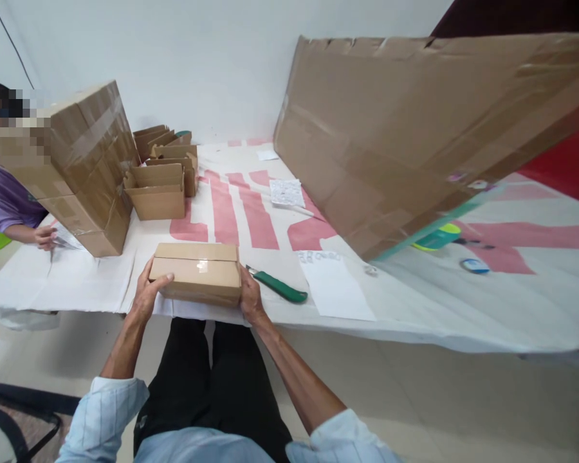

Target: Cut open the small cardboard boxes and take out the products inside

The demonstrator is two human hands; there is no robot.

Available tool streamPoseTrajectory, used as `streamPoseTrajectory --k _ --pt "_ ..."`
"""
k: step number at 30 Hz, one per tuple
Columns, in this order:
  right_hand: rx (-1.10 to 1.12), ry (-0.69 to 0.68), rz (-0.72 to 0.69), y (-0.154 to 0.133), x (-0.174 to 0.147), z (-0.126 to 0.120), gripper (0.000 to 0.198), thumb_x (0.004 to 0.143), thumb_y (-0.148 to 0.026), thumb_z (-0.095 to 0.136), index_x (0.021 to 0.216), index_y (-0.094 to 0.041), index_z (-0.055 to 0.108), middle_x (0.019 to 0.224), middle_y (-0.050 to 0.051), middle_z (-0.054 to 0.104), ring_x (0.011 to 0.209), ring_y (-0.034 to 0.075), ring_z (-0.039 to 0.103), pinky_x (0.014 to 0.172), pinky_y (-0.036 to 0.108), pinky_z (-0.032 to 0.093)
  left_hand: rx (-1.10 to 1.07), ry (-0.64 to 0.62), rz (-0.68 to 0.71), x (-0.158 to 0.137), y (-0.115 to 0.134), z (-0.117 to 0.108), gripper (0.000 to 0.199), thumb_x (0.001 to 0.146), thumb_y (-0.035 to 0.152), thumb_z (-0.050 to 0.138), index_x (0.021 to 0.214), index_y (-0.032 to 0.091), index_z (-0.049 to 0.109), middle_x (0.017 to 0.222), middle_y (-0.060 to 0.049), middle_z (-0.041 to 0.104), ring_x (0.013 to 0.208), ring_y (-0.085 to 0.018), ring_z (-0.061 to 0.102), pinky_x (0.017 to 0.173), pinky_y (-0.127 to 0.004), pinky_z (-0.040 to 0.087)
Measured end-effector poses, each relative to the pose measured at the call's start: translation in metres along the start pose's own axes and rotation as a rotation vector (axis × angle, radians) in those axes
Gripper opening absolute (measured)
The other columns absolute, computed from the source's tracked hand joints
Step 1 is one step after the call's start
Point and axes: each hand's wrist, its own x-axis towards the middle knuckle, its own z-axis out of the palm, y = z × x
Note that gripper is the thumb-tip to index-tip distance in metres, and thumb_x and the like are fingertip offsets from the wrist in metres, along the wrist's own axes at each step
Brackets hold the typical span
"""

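Observation:
Between my two hands is a small closed cardboard box, its lid flaps meeting along a seam with a bit of clear tape over the middle. My left hand grips the box's left end, thumb lying on the top edge. Against the right end presses my right hand, its fingers partly hidden behind the box. The box is at the front edge of the cloth-covered table. Just right of my right hand lies a green box cutter, and beyond it a white sheet of paper.
Several open small cardboard boxes stand at the back left beside a tall taped carton. A large cardboard sheet or box leans over the right side. Near it are a tape roll and a notepaper. Another person's hand holds papers at far left.

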Motion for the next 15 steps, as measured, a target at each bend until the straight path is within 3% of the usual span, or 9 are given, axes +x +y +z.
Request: streamPoseTrajectory --k 5,15 --pt "-0.011 0.023 0.021 0.000 -0.001 0.000 0.073 0.096 -0.077 0.058 0.138 -0.020 0.075 0.146 0.011 0.072 0.143 0.034 0.061 0.126 0.055 0.041 -0.065 0.017 -0.020 0.008 -0.006 -0.003 0.089 0.070 0.036 0.090 0.152 0.019 0.063 0.140 -0.011 0.075 0.142 -0.039 0.060 0.127 -0.050 0.039" --pt "-0.050 0.023 0.011 -0.003 -0.002 0.003 0.076 0.095 -0.079 0.055 0.140 -0.020 0.075 0.148 0.013 0.070 0.142 0.035 0.061 0.124 0.055 0.043 -0.107 -0.020 -0.035 0.012 -0.010 -0.011 0.089 0.070 0.035 0.088 0.154 0.019 0.061 0.141 -0.011 0.074 0.141 -0.038 0.061 0.126 -0.047 0.039"
